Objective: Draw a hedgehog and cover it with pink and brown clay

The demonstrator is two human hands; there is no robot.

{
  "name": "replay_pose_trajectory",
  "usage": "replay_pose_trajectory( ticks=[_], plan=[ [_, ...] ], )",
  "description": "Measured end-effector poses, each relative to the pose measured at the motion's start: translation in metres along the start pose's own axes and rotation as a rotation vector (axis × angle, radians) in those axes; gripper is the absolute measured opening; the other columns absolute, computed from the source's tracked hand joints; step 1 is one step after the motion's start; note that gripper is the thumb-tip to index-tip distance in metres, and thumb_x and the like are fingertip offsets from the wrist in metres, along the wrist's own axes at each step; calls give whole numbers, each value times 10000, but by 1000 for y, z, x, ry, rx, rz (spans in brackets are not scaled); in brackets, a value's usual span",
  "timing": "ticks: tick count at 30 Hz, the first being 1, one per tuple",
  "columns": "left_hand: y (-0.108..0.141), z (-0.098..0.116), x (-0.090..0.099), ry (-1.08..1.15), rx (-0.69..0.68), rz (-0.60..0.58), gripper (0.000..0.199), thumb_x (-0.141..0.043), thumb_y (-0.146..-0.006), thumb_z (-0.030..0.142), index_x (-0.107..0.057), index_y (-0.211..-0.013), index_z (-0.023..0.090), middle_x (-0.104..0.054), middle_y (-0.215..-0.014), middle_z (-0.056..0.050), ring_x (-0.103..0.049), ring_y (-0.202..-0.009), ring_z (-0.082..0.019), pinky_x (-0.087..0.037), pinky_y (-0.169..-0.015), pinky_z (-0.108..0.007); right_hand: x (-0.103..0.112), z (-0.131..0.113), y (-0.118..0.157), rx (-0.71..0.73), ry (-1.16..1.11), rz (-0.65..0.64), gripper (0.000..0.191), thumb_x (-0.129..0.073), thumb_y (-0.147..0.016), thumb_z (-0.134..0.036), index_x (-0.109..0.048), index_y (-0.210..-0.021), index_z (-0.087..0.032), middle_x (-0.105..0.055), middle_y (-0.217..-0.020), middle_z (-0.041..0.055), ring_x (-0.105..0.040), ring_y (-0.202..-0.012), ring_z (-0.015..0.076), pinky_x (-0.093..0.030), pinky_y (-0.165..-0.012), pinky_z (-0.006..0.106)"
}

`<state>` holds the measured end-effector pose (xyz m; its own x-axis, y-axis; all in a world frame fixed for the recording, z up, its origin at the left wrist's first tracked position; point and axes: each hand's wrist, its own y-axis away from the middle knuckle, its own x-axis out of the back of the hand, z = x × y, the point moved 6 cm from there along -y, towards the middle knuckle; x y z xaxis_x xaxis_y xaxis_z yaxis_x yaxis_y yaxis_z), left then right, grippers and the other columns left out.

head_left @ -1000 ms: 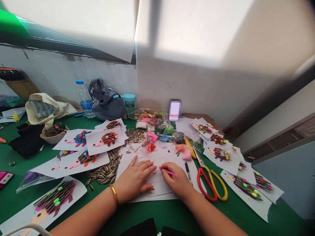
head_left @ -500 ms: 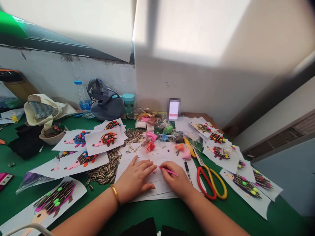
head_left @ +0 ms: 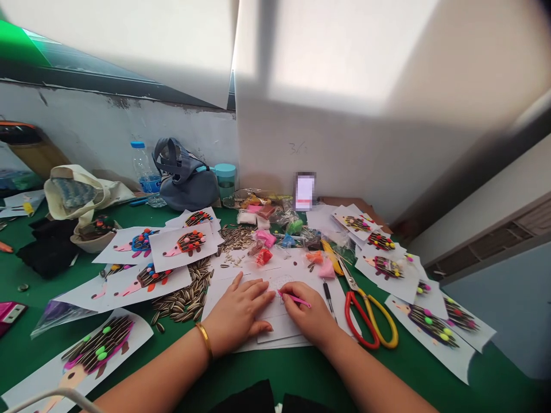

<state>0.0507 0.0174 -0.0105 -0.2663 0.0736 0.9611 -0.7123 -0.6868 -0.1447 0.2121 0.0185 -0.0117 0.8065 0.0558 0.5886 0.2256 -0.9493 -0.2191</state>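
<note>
My left hand (head_left: 241, 307) lies flat with its fingers spread on the white paper (head_left: 269, 335), a gold bangle at its wrist. My right hand (head_left: 306, 312) is closed round a slim pink plastic clay tool (head_left: 301, 300), whose tip points at the paper beside my left fingertips. A faint pencil outline (head_left: 282, 281) shows on the sheet just beyond my hands. Lumps of soft clay in red (head_left: 263, 257), orange (head_left: 315, 256) and pink (head_left: 327, 268) rest at the paper's far side. A black pen (head_left: 329, 299) lies right of my right hand.
Scissors (head_left: 371, 321) with red and yellow handles lie to the right. Sunflower seeds (head_left: 185, 301) are heaped at the left. Hedgehog pictures (head_left: 191, 244) spread on both sides. Behind stand a blue bag (head_left: 187, 186), a cup (head_left: 225, 180), a bottle (head_left: 144, 166) and a phone (head_left: 305, 192).
My left hand has shifted slightly right, and the bit of pink by its fingertips no longer shows. My right hand keeps the pink clay tool in almost the same place.
</note>
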Motion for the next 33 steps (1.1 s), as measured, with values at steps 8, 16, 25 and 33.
replay_pose_trajectory(
  ticks=[8,16,25,33],
  plan=[
    [0,-12,7,113,-8,4,504,-656,-873,375,-523,-1334,222,-552,-1398,-127,-517,-1284,-281,-324,-1136,-543,0,5,1,-91,-37,-15,84,-535,-882,-234,-616,-905,-227,-669,-856,0,-603,-796,167,-452,-722,270],
    [2,-10,4,78,-35,-15,501,-676,-858,386,-560,-1315,219,-541,-1411,-131,-504,-1300,-297,-311,-1143,-550,0,4,0,-76,-35,-18,96,-533,-891,-237,-625,-918,-222,-666,-868,2,-596,-807,165,-451,-732,270],
    [5,-16,5,166,-42,-30,537,-666,-865,313,-491,-1366,230,-531,-1424,-108,-481,-1326,-256,-326,-1155,-490,-1,5,0,-77,-57,-32,108,-555,-881,-230,-658,-916,-228,-687,-889,11,-619,-825,172,-476,-753,284],
    [4,-17,4,168,-33,-13,479,-700,-833,309,-562,-1287,242,-549,-1403,-99,-517,-1286,-267,-367,-1130,-486,-1,6,-3,19,-175,-120,144,-602,-866,-197,-733,-895,-246,-706,-905,25,-641,-889,173,-495,-829,297]
  ],
)
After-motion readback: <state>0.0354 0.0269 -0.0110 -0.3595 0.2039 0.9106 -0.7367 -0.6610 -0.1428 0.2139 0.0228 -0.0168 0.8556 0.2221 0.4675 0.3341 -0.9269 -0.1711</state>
